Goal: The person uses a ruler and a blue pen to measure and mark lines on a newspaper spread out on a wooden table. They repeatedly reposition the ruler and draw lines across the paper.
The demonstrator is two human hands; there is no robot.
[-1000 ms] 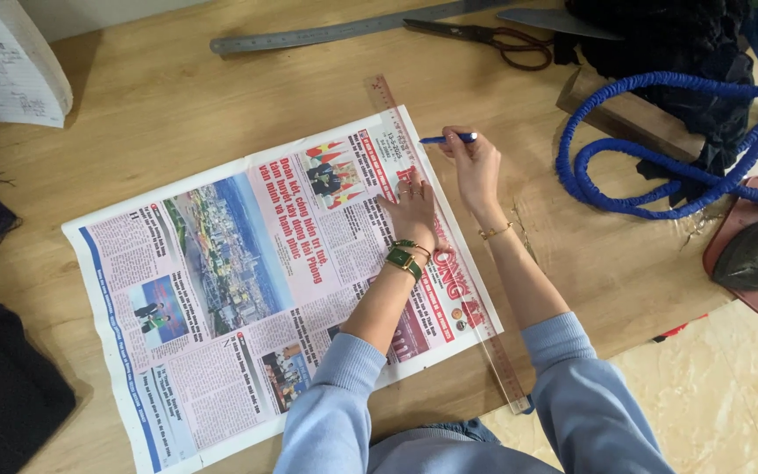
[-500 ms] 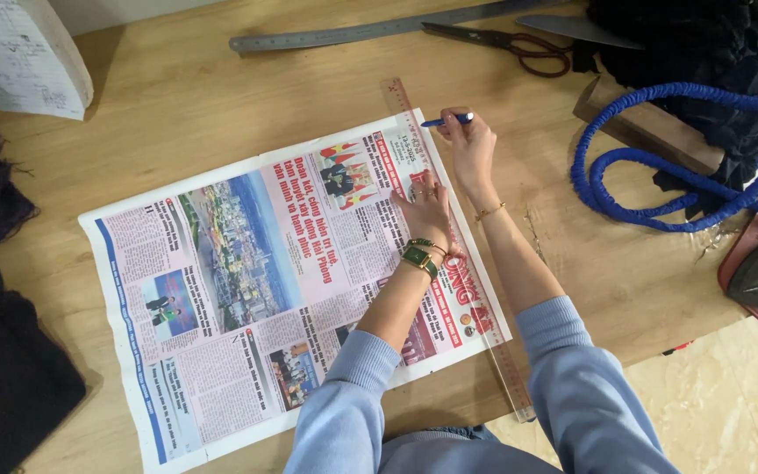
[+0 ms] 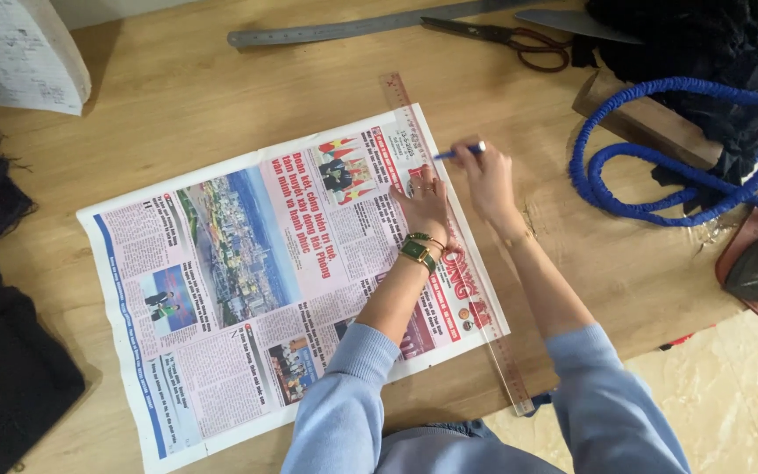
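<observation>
Two hands work at a newspaper spread on a wooden worktop.

The left hand lies flat, fingers spread, pressing a clear ruler along the paper's right edge. The right hand has its grip pinched on a blue pen, tip at the ruler. Scissors and blue cord lie well apart.

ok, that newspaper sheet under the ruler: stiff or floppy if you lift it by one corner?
Probably floppy: the newspaper is a thin sheet lying flat on the table, and would likely sag. It looks light and prone to sliding, which may be why the left hand presses the ruler onto it while the right hand holds a pen. Likely tears easily.
</observation>
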